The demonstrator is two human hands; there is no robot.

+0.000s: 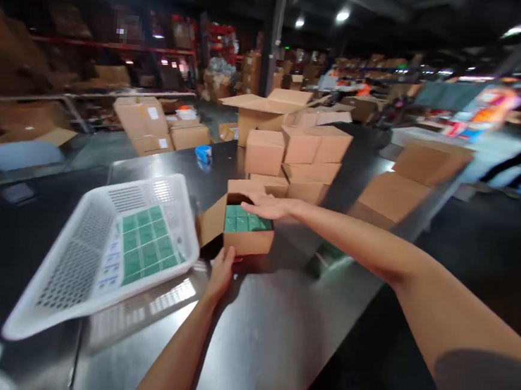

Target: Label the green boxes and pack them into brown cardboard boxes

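A small cardboard box [247, 243] stands on the metal table with its flaps up, filled with small green packets [240, 218] in rows. My left hand [222, 271] grips the near left lower corner of this box; part of its fingers is hidden. Stretched out flat, my right hand [271, 206] lies over the far right part of the box's opening, palm toward the packets. To the left is a white perforated plastic basket [73, 252], holding more green packets [148, 243] in neat rows and some white-and-blue ones [111, 261].
Closed cardboard boxes [266, 153] are stacked just behind, before a larger open carton [252, 119]. A small blue item [203, 153] lies on the metal table [267, 340]. Further cartons [142, 122] stand beyond its far edge; an open carton [396, 193] is at right.
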